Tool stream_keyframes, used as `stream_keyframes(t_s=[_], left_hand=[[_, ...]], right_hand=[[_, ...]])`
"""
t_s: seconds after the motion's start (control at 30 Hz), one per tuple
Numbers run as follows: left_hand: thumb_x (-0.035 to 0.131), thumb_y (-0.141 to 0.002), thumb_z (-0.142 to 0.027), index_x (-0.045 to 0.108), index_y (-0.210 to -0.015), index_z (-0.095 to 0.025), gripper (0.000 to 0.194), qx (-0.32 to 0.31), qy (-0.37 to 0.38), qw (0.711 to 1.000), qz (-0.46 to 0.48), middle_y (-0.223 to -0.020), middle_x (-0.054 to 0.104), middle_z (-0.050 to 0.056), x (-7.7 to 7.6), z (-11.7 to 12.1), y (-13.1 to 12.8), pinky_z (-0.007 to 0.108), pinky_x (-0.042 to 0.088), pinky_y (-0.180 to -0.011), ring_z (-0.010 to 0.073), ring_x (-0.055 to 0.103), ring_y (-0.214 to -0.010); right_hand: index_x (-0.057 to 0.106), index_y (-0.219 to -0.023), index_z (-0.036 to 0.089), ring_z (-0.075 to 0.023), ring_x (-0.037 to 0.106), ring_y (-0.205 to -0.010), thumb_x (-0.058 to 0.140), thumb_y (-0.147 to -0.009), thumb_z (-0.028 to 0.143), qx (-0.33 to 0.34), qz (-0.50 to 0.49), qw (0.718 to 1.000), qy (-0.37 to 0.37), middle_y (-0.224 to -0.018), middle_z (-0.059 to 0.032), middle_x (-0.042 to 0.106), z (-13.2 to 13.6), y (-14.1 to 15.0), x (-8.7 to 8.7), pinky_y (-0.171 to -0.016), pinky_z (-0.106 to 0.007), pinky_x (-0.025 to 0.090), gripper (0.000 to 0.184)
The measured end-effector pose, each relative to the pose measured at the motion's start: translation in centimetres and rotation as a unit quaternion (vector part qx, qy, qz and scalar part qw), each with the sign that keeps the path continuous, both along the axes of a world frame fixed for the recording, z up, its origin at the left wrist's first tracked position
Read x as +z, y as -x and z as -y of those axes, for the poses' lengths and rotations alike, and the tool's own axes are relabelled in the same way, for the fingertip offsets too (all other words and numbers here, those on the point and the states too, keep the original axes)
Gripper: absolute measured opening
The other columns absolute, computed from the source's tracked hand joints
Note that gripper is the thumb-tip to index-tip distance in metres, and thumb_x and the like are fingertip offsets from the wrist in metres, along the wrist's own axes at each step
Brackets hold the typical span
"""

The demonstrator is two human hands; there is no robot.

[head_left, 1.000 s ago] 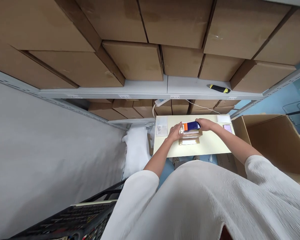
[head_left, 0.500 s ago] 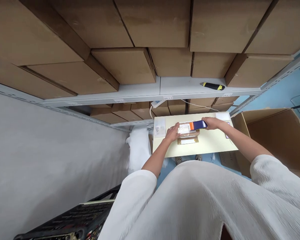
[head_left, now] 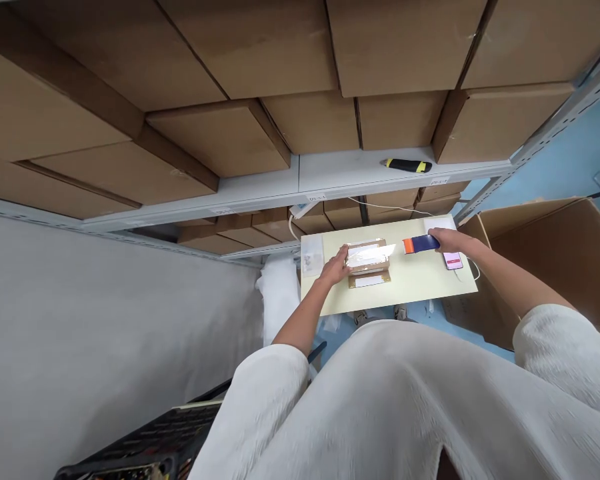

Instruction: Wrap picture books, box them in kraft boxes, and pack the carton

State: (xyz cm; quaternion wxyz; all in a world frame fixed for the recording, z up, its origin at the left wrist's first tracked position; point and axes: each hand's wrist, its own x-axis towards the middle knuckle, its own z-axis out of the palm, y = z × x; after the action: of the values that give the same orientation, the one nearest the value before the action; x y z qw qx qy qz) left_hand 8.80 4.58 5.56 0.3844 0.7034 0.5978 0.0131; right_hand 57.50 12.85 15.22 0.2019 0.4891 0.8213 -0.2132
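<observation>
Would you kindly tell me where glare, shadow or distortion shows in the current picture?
Head view: glare whitens the clear tape on the box; a soft shadow darkens part of the wall; wide-angle distortion seems to stretch the cartons toward the frame's edges.

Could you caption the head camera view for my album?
Left hand against a small cardboard box, right hand holding a blue and orange tool.

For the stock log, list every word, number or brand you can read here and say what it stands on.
None can be read with certainty.
Shelf-edge labels: marks show, too blurred to read.
Phone screen: too small to read.
White strip on the small carton: no legible text.
Tape dispenser: no lettering can be made out.
</observation>
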Motion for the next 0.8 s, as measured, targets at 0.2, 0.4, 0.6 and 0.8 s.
stream_keyframes(t_s=[0.2, 0.4, 0.6, 0.8], left_hand=[[0.066, -0.099, -0.034, 0.008, -0.184, -0.031, 0.104, 0.005, 0.012, 1.0, 0.008, -0.192, 0.008, 0.004, -0.1, -0.2, -0.1, 0.044, 0.031, -0.139, 0.0298, 0.022, -0.176], [0.071, -0.097, -0.033, 0.014, -0.184, -0.029, 0.103, 0.007, 0.005, 1.0, 0.017, -0.192, 0.011, 0.006, -0.3, -0.3, -0.3, 0.045, 0.03, -0.14, 0.0309, 0.018, -0.177], [0.069, -0.097, -0.026, 0.017, -0.184, -0.028, 0.101, 0.002, -0.008, 1.0, 0.013, -0.192, 0.014, 0.005, 0.2, -0.2, -0.8, 0.043, 0.031, -0.141, 0.0276, 0.016, -0.178], [0.071, -0.096, -0.026, 0.017, -0.184, -0.029, 0.103, 0.003, -0.013, 1.0, 0.014, -0.191, 0.017, 0.005, 0.5, -0.3, -1.1, 0.044, 0.031, -0.141, 0.0274, 0.017, -0.177]], right_hand=[[0.06, -0.131, 0.021, -0.0306, 0.071, -0.109, 0.076, -0.089, 0.021, -0.008, 0.023, 1.0, 0.016, -0.128, -0.0154, 0.072, 0.4, 0.7, -1.1, -0.077, -0.033, 0.047, 0.045], [0.058, -0.142, 0.02, -0.0346, 0.073, -0.113, 0.076, -0.088, 0.015, -0.012, 0.091, 0.995, 0.035, -0.133, -0.0198, 0.072, 0.8, 5.0, -2.5, -0.081, -0.037, 0.052, 0.057], [0.063, -0.142, 0.019, -0.0374, 0.074, -0.121, 0.085, -0.085, 0.013, -0.006, 0.111, 0.993, 0.034, -0.133, -0.0209, 0.074, -0.1, 10.2, -2.9, -0.094, -0.041, 0.056, 0.062], [0.07, -0.136, 0.017, -0.0417, 0.076, -0.12, 0.086, -0.08, 0.012, 0.014, 0.145, 0.989, 0.025, -0.13, -0.0236, 0.077, -1.3, 13.7, -2.5, -0.097, -0.046, 0.056, 0.058]])
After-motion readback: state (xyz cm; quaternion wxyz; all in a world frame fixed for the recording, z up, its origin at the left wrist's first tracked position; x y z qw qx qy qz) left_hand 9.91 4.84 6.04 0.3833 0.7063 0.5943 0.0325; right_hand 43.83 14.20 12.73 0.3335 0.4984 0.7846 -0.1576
